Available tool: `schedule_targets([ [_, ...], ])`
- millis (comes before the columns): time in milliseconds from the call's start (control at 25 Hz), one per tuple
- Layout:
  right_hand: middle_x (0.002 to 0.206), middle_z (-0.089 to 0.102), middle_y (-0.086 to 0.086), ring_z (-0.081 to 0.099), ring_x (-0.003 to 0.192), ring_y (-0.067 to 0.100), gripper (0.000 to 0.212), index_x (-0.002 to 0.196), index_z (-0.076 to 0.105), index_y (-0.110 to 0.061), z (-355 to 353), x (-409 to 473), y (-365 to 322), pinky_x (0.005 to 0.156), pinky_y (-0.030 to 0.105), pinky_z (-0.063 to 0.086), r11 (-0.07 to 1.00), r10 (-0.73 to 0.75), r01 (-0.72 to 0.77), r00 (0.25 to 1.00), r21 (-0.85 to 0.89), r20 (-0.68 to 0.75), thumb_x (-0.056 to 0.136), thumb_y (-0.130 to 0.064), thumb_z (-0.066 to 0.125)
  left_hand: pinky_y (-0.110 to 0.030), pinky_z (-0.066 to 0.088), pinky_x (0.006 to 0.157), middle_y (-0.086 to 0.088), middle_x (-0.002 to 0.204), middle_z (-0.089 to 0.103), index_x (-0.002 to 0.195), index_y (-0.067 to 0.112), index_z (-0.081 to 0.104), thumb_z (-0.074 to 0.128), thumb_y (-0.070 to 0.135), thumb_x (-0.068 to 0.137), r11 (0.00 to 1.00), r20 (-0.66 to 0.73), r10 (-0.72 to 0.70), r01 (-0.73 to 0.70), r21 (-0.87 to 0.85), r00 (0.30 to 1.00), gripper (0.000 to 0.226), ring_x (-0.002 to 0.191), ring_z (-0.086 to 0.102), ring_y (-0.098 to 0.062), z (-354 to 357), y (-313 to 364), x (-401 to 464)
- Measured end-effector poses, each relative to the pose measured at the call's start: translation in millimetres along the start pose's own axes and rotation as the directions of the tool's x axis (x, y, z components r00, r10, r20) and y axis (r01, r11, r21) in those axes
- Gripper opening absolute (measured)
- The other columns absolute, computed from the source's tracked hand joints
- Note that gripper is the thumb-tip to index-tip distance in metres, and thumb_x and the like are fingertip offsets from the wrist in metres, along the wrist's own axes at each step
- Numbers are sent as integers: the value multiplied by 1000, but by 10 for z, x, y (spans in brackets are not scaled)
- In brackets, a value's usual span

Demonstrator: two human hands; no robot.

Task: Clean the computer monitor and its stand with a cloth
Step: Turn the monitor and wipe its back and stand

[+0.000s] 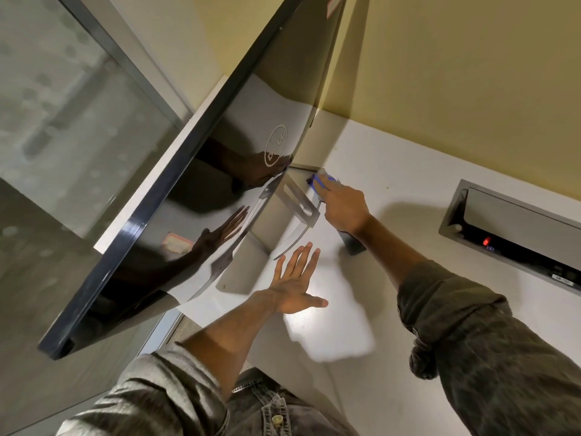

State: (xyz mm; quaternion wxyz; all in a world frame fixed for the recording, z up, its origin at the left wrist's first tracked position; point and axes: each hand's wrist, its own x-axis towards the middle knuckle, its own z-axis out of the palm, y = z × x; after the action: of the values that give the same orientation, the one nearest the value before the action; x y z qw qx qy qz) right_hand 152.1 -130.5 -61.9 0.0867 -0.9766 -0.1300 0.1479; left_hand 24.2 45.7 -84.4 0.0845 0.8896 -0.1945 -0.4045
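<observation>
The glossy black back of the monitor (pixel 226 146) fills the left and centre, with a round logo and a pale sticker on it. Its silver stand (pixel 294 199) rises from a flat base on the white desk (pixel 393 171). My right hand (pixel 344 209) grips a blue cloth (pixel 323 180) and presses it against the far edge of the stand's base. My left hand (pixel 297 278) lies flat on the desk in front of the stand, fingers spread, holding nothing. Both hands are mirrored in the monitor's shiny back.
A grey recessed cable box (pixel 509 234) with a red light is set into the desk at the right. A small dark object (pixel 352 243) lies under my right forearm. A yellow wall (pixel 456 73) stands behind the desk. A glass partition (pixel 78 121) is at the left.
</observation>
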Motion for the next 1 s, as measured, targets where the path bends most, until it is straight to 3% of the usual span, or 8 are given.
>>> schedule_targets([
  [160,137,53,1,64,102,31,59,146,33,-23,-50,-70,-24,86,34,49,997,48,-50,998,-57,-44,90,-15,48,-43,-26,110,14,143,-50,131,41,-44,51,69,82,1000,-9,0,0,-1,1000,111,131,-46,-7,-11,12,-7],
  [280,144,46,-1,62,108,28,62,148,31,-26,52,-212,-130,90,37,51,999,-9,8,999,-43,-37,89,-14,48,-40,-28,106,14,142,-50,135,38,-41,52,68,83,1000,-17,-5,5,0,1000,111,129,-48,-6,-16,26,-13],
  [440,143,47,1,60,112,28,60,149,28,-22,61,-536,-136,92,36,48,997,64,-63,998,-42,25,93,-14,47,-39,-27,106,15,141,-49,141,35,-36,53,69,82,1000,-47,-17,17,2,999,112,132,-43,-7,-8,57,-34],
  [560,147,43,-1,64,104,29,56,147,35,-22,-57,-760,-183,91,38,51,997,82,-81,994,11,-75,93,-13,48,-43,-23,110,10,148,-43,144,30,-32,52,66,85,1000,-80,-17,19,24,997,109,138,-38,-11,-9,115,-95],
  [680,142,50,1,68,93,30,44,136,50,-22,34,-1031,-484,83,42,55,993,-92,99,989,61,-116,93,-18,55,-48,-19,113,-2,156,-32,150,23,-24,46,59,90,997,-122,-22,31,73,992,99,143,-30,-19,61,177,-237],
  [800,152,38,-1,60,112,29,51,142,44,-27,143,-1033,-908,91,40,50,973,-226,228,973,41,-47,93,-16,53,-48,-15,114,-5,162,-9,154,16,2,36,58,93,994,-235,50,-27,102,971,82,147,-17,-21,275,162,-475],
  [880,149,38,4,53,121,28,50,141,42,-22,212,-901,-1123,95,40,44,970,-232,233,972,-67,24,93,-13,54,-43,-12,117,-1,162,1,154,19,5,31,55,96,998,-334,64,-55,37,941,73,149,-6,-20,422,113,-671],
  [1000,142,43,7,49,122,28,47,140,39,-20,357,-915,-1288,95,40,42,956,-200,200,979,-215,22,95,-17,53,-38,-8,118,-1,163,2,155,19,5,26,54,99,999,-412,-35,30,-18,910,70,149,0,-19,564,-64,-936],
])
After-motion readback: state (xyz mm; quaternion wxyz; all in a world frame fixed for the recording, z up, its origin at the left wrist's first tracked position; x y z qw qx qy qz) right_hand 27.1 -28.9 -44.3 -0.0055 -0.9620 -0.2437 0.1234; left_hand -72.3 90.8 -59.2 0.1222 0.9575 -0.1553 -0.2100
